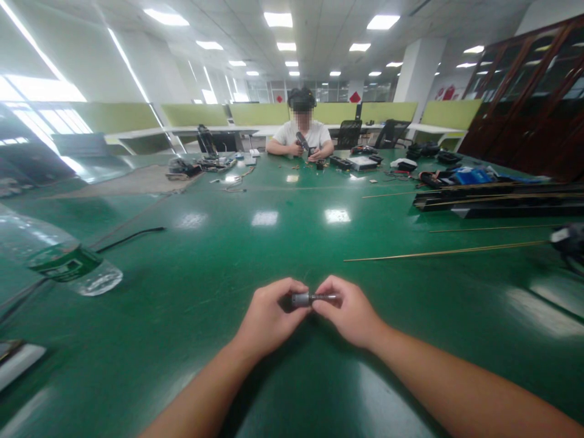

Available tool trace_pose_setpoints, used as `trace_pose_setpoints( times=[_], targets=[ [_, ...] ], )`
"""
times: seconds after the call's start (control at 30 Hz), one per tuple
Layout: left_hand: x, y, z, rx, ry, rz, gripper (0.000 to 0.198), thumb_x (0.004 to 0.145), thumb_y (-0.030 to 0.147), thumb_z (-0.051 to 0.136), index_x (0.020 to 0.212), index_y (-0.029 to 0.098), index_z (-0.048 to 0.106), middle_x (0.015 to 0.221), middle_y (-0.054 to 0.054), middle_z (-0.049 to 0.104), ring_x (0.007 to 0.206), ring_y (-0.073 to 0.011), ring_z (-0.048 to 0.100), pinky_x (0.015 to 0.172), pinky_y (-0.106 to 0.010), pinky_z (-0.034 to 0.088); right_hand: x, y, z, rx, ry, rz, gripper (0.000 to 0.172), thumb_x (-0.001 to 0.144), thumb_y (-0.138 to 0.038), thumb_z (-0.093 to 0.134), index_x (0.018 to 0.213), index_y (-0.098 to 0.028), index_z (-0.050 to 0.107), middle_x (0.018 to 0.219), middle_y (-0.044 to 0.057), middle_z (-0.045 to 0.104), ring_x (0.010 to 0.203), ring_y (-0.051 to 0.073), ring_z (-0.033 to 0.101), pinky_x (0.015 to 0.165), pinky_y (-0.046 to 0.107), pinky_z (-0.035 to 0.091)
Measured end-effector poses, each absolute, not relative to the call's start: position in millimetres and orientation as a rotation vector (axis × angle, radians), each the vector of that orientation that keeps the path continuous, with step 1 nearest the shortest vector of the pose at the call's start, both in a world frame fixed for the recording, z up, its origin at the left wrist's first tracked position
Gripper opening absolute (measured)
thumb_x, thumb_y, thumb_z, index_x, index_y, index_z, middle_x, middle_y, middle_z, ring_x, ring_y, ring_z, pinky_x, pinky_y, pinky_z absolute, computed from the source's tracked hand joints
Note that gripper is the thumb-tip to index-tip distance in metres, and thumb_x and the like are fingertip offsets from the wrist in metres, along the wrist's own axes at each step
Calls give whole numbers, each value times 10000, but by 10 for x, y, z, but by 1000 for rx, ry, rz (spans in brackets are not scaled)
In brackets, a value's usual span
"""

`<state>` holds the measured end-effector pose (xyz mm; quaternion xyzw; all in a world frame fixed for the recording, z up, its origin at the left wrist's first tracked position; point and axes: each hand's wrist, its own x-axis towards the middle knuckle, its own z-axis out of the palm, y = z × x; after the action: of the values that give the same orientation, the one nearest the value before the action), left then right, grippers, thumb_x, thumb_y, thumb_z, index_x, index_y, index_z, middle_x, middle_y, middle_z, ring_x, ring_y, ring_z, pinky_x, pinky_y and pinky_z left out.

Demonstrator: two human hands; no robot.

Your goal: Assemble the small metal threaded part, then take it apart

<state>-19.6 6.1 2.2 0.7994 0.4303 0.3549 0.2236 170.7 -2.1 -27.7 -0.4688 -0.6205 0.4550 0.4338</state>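
Note:
Between my hands, low over the green table (292,243), lies a small part made of a grey metal cylinder (300,300) with a thin, dark ribbed shaft (323,297) coming out of its right end. My left hand (267,319) is closed around the cylinder, thumb below and fingers above. The shaft is pinched between thumb and index finger of my right hand (353,313). Both hands nearly touch where the cylinder meets the shaft. The part is held roughly level. My fingers partly cover it, and I cannot make out its exact kind.
A clear bottle (73,261) with a green label lies at the left by a black cable (132,237). Thin brass rods (447,250) and black rails (502,204) lie to the right. Across the table a person (301,134) holds a dark tool among scattered parts.

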Motion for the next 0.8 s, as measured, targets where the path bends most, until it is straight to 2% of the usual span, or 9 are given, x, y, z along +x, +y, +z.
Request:
trace_pose_setpoints(
  times=[0.3, 0.8],
  targets=[
    [-216, 71, 18, 2199, 1199, 989, 111, 776, 197, 722, 881, 208, 688, 887, -5, 723, 819, -164, 669, 757, -265, 495, 1704, -27, -287, -1177, -1531, 1144, 96, 794, -248, 659, 827, -183, 597, 725, -19, 625, 660, 149, 596, 615, 249, 446],
    [-229, 78, 39, 2147, 1211, 1000, 128, 754, 223, 741, 871, 201, 695, 881, -3, 725, 814, -161, 671, 755, -266, 491, 1702, 7, -357, -1148, -1460, 1222, 122, 783, -251, 664, 834, -187, 574, 701, -24, 604, 615, 141, 579, 569, 243, 419]
  ],
)
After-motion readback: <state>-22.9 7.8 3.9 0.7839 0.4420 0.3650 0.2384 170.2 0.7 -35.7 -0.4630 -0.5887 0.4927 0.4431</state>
